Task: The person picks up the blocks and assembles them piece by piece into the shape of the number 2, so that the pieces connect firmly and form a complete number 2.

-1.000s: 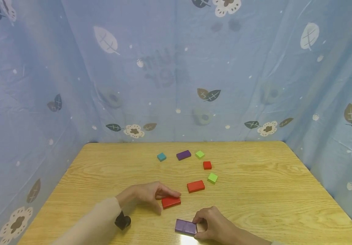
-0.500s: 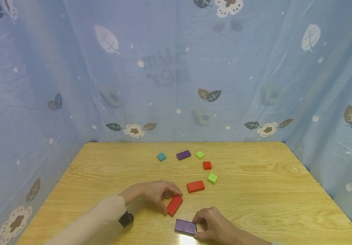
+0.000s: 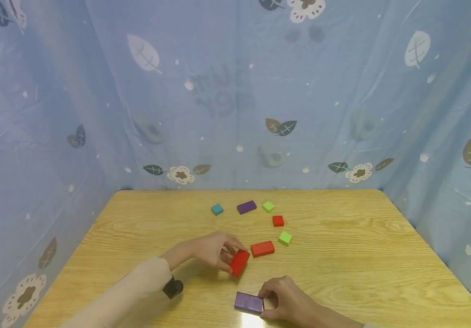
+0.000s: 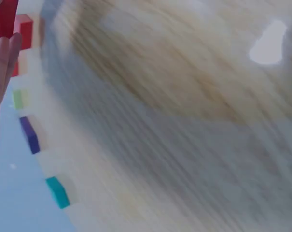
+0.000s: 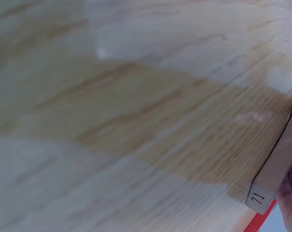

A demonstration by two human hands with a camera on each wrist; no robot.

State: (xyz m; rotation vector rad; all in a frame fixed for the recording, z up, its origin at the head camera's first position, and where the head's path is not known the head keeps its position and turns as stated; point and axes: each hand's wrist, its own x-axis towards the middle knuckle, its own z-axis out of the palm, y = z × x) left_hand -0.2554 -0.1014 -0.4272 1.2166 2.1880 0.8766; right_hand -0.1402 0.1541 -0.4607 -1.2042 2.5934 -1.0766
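In the head view my left hand (image 3: 215, 250) grips a red rectangular block (image 3: 240, 263) between thumb and fingers, tilted over the table. The left wrist view catches this red block (image 4: 6, 19) at its top left corner, with fingertips against it. Near the front edge, my right hand (image 3: 290, 300) pinches the right end of a purple block (image 3: 248, 303) lying flat, with a seam across its top. At the right side of the right wrist view, a long block (image 5: 276, 169) by the fingers looks greyish, its end marked "71".
Beyond the hands lie another red rectangular block (image 3: 262, 248), a small red block (image 3: 278, 221), two green blocks (image 3: 285, 238), a dark purple block (image 3: 246, 207) and a teal block (image 3: 217, 209). A blue patterned curtain (image 3: 235, 114) encloses the wooden table (image 3: 342, 255) at back and sides.
My left hand has turned the red block from lying crosswise to slanting, then shifted it up and right, nearer the other red block. The right hand and purple block have stayed put.
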